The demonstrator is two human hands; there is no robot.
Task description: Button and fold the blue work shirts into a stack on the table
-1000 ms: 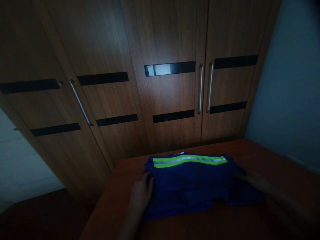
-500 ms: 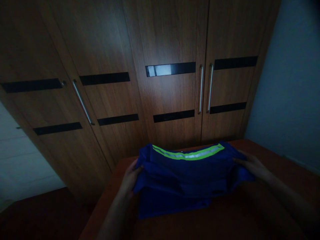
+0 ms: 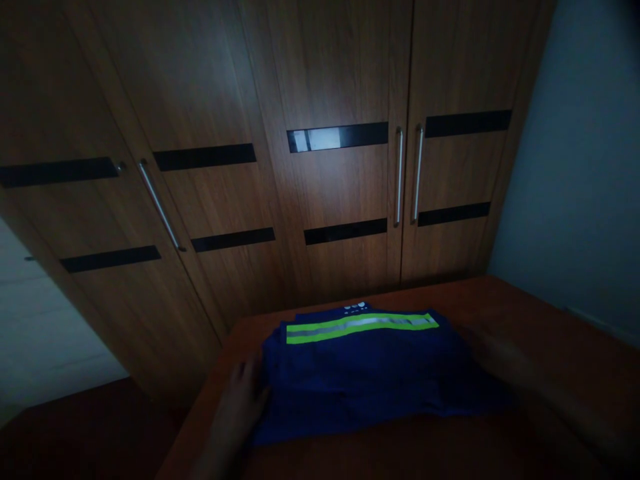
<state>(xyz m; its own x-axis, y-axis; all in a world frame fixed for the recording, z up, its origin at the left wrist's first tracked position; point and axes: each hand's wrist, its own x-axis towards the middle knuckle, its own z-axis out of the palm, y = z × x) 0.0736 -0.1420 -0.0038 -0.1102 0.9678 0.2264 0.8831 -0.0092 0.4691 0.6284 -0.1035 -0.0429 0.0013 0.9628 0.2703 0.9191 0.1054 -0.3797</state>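
A dark blue garment (image 3: 350, 380) lies folded on the red-brown tabletop. Across its far part runs a yellow-green reflective band (image 3: 363, 328) with a silver stripe, and a small white print (image 3: 355, 307) shows just beyond the band. By the garment's left edge is my left hand (image 3: 240, 403), thumb and fingers apart. My right hand (image 3: 495, 350) is at the right edge, dark and smeared by motion, so its grip on the cloth cannot be made out.
A wooden wardrobe (image 3: 340, 187) with black inlays and metal handles stands right behind the table (image 3: 460, 297). A pale wall (image 3: 580, 200) is on the right. White drawer-like fronts (image 3: 45, 320) show at the far left.
The garment was held up between both hands and has come down flatter onto the table, nearer to me. My left hand has moved down and left, its fingers spreading off the cloth.
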